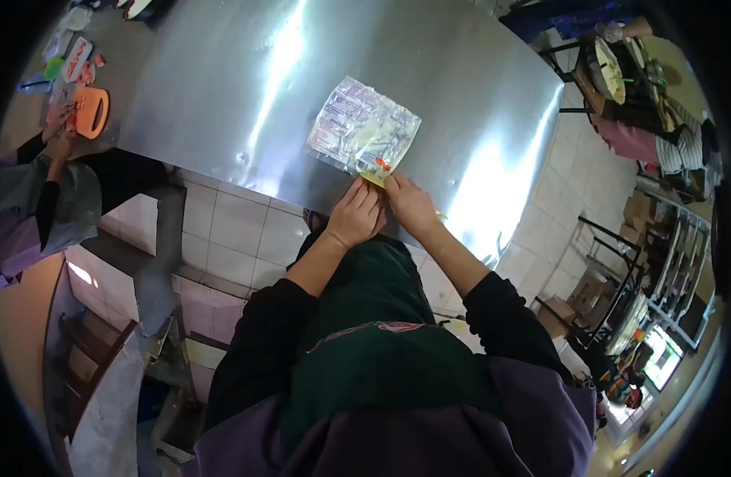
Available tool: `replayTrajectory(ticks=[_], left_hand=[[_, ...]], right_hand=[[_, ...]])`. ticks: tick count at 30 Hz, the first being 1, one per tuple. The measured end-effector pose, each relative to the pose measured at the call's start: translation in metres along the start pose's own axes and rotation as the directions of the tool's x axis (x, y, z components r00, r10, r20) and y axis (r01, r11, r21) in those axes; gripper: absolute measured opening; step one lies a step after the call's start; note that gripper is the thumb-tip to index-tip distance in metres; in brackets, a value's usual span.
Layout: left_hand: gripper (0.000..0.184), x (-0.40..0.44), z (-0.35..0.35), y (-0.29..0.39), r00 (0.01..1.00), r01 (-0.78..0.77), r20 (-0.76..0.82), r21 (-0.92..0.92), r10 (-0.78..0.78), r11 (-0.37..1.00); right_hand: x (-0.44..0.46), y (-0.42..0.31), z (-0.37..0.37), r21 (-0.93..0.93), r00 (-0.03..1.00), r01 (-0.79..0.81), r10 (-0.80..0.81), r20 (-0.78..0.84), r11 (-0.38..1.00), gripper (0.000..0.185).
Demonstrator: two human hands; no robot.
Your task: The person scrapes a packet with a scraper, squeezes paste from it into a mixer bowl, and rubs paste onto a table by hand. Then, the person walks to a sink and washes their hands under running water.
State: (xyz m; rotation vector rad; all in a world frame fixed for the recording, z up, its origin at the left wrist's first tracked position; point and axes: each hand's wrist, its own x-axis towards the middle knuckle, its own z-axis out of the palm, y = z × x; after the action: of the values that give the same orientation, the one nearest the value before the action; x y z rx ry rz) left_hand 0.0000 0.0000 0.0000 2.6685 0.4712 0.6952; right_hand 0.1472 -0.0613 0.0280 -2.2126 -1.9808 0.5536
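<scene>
A flat, shiny plastic packet (363, 127) with purplish print lies on the steel table near its front edge. Its near corner looks yellow, with a small orange-red mark above it. My left hand (356, 215) is closed at that corner, fingers pinched together. Beside it, my right hand (411, 207) also pinches the corner from the other side. A small yellow tip shows past the outer side of my right hand; what it belongs to is hidden. I cannot make out what the packet contains.
The steel table (198, 103) reflects bright light. At the left a co-worker's hands (59, 131) work at an orange cutting board (93, 113) with red pieces. Another person's gloved hand (612, 32) is at upper right, near a round tray (608, 71). Shelves and cardboard boxes (592, 294) stand right.
</scene>
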Motion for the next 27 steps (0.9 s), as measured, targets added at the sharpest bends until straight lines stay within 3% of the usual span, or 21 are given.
replayTrajectory(ticks=[9,21,27], left_hand=[[0.032,-0.001,-0.005,-0.014,0.994,-0.07,0.08,0.011,0.069,0.997],[0.037,0.003,-0.005,-0.009,0.997,-0.065,0.045,0.051,0.063,0.997],[0.039,0.006,-0.013,-0.015,0.989,-0.071,0.126,-0.024,0.073,0.997]], right_hand=[[0.006,-0.021,0.007,-0.053,0.991,-0.074,0.068,-0.119,0.996,0.02],[0.012,-0.024,0.011,-0.013,0.963,-0.222,0.217,-0.162,0.975,0.021],[0.019,-0.01,0.004,0.199,0.953,-0.283,0.299,-0.054,0.938,0.02]])
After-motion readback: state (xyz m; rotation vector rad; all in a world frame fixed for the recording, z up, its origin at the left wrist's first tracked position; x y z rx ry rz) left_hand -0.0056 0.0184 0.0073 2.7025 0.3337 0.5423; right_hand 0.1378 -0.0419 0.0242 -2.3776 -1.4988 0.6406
